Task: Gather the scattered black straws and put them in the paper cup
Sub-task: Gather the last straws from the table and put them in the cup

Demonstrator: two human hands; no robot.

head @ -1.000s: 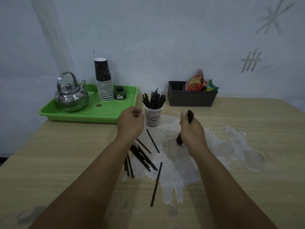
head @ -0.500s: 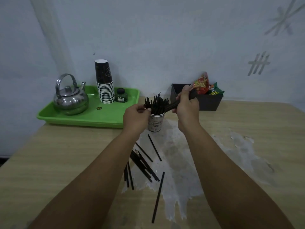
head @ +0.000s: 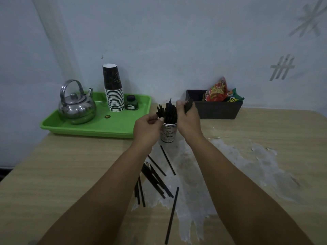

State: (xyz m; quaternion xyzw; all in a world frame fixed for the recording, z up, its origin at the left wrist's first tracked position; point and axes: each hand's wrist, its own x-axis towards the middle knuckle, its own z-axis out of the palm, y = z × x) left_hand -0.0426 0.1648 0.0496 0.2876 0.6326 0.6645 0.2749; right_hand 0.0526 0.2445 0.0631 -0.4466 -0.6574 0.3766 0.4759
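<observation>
A pale blue wall is seen behind a wooden table (head: 265, 131), its top marked by a worn whitish patch (head: 194, 183) running from the middle toward the near edge. At the back left, a green tray (head: 92, 128) is set close to the table's left edge, carrying a steel kettle (head: 77, 106), a stack of paper cups (head: 114, 91) and a small ink bottle (head: 131, 103). A dark bin (head: 217, 110) with snack packets (head: 219, 91) is parked against the wall at the back right. Wide bare wood is left open on the right side and the near left.

The paper cup (head: 168, 134) is found mid-table, just beside the tray's right rim, already packed with upright black straws (head: 169, 112). It is flanked by both hands. The left hand (head: 146, 129) is curled at the cup's left, fingertips pinching straw tops at the rim. The right hand (head: 188, 121) is raised just above the cup's right side, fingers closed round a small bundle of straws (head: 188, 106) angled toward the cup mouth.

Loose straws (head: 155, 179) are still scattered on the table between the forearms, and one long straw (head: 172, 215) lies apart, pointing to the near edge.
</observation>
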